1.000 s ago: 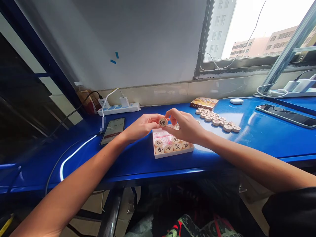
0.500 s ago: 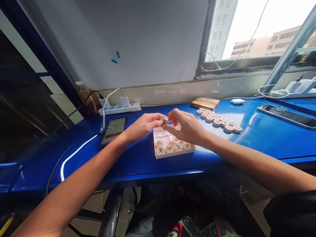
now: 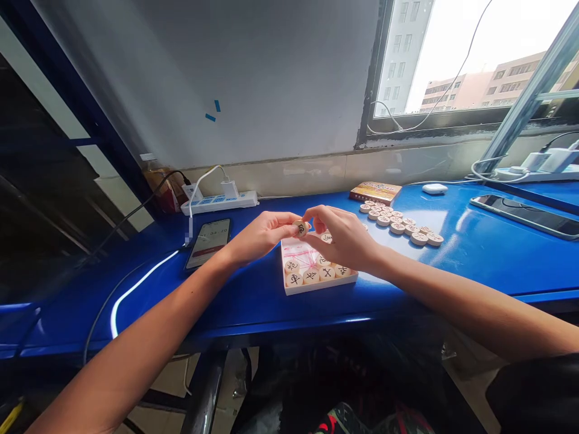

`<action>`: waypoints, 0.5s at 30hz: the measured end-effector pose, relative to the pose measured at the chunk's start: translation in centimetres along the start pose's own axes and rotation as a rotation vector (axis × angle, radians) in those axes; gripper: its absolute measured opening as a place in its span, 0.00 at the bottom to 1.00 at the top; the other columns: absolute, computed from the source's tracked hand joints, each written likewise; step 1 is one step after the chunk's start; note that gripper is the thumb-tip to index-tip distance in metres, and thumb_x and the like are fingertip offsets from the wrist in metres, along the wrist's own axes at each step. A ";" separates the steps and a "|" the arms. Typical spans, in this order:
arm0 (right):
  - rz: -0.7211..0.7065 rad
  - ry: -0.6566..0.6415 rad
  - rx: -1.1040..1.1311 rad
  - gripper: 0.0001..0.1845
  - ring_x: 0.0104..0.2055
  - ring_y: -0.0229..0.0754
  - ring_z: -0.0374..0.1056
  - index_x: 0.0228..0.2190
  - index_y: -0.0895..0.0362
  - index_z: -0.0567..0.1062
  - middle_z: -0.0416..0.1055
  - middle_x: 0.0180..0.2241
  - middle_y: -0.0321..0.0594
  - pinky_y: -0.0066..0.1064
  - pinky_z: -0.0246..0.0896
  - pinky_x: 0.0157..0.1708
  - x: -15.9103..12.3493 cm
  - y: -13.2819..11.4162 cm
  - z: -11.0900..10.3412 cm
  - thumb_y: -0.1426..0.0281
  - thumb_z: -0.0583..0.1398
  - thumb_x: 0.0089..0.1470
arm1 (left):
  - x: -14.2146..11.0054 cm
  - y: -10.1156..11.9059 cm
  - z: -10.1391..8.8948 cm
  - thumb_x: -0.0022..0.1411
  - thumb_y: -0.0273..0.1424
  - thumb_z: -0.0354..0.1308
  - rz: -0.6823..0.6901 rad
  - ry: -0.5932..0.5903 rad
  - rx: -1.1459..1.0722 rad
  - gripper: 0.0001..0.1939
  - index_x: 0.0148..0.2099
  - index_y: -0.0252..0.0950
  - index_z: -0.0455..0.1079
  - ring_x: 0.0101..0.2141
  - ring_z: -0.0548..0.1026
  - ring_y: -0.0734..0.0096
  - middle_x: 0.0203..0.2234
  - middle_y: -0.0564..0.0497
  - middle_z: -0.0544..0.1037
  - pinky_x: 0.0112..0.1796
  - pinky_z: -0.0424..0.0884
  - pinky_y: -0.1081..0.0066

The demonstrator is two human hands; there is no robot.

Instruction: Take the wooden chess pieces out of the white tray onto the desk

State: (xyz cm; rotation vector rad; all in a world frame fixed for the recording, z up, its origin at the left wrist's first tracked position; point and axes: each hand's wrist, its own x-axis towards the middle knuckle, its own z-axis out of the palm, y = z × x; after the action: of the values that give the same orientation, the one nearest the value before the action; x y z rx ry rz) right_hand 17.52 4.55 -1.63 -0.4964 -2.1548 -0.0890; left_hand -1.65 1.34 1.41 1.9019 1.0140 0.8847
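Note:
My left hand (image 3: pixel 261 235) and my right hand (image 3: pixel 342 236) meet above a white box (image 3: pixel 316 284) on the blue table. Both pinch one round wooden chess piece (image 3: pixel 301 228) with a black character, tilted on its edge. The box holds several more wooden pieces along its near side, on a sheet with pink lines. A loose row of wooden pieces (image 3: pixel 400 222) lies on the table to the right of my right hand.
A phone (image 3: pixel 208 241) with a lit screen lies left of the box, cabled to a white power strip (image 3: pixel 219 199). A printed box lid (image 3: pixel 375 192), white earbud case (image 3: pixel 435 188) and second phone (image 3: pixel 527 216) sit at the right. The wall and window stand behind.
The chess piece has turned between my fingers from facing me to lying on edge, and both hands have sunk slightly toward the box.

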 end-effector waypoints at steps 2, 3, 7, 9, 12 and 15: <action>-0.001 0.035 -0.004 0.08 0.27 0.36 0.63 0.36 0.57 0.67 0.68 0.26 0.35 0.27 0.56 0.29 -0.1 0.0 0.1 0.68 0.60 0.54 | 0.0 0.1 0.0 0.59 0.33 0.55 0.002 0.012 -0.003 0.10 0.39 0.33 0.74 0.40 0.73 0.66 0.35 0.50 0.77 0.45 0.65 0.68; -0.003 0.052 -0.003 0.08 0.27 0.36 0.63 0.36 0.57 0.67 0.68 0.26 0.35 0.26 0.56 0.29 -0.1 0.0 0.1 0.67 0.60 0.53 | -0.1 0.2 0.0 0.58 0.32 0.55 0.003 0.017 0.000 0.10 0.39 0.33 0.74 0.39 0.73 0.66 0.35 0.50 0.77 0.45 0.65 0.68; -0.018 0.098 0.019 0.07 0.28 0.35 0.64 0.32 0.57 0.66 0.68 0.26 0.35 0.26 0.57 0.29 -0.2 -0.1 0.1 0.68 0.59 0.54 | -0.1 0.4 0.0 0.58 0.32 0.54 0.015 0.055 0.044 0.10 0.37 0.33 0.74 0.38 0.73 0.68 0.34 0.50 0.77 0.44 0.66 0.69; 0.004 0.088 0.034 0.07 0.29 0.36 0.65 0.33 0.57 0.65 0.69 0.28 0.37 0.27 0.58 0.29 -0.2 -0.1 0.1 0.68 0.59 0.54 | -0.2 0.5 0.1 0.59 0.32 0.53 0.023 0.070 0.097 0.11 0.38 0.33 0.74 0.37 0.73 0.68 0.34 0.50 0.77 0.43 0.66 0.69; 0.061 0.014 0.052 0.13 0.32 0.38 0.66 0.38 0.56 0.62 0.69 0.32 0.39 0.28 0.58 0.29 -0.4 0.0 0.3 0.68 0.60 0.52 | -0.4 0.5 0.4 0.61 0.35 0.51 0.044 0.098 0.366 0.13 0.38 0.33 0.73 0.35 0.72 0.68 0.33 0.51 0.77 0.39 0.66 0.69; 0.085 -0.052 0.065 0.16 0.32 0.38 0.66 0.41 0.56 0.60 0.68 0.34 0.40 0.29 0.58 0.29 -0.5 0.0 0.5 0.69 0.60 0.52 | -0.5 0.5 0.7 0.63 0.38 0.50 0.096 0.116 0.659 0.14 0.39 0.35 0.72 0.34 0.72 0.68 0.33 0.51 0.77 0.35 0.63 0.71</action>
State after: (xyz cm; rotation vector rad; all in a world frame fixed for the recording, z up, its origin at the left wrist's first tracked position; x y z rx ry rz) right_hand 17.37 4.51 -2.36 -0.5579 -2.1767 0.0413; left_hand -1.12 0.50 1.40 2.4785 1.4180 0.7756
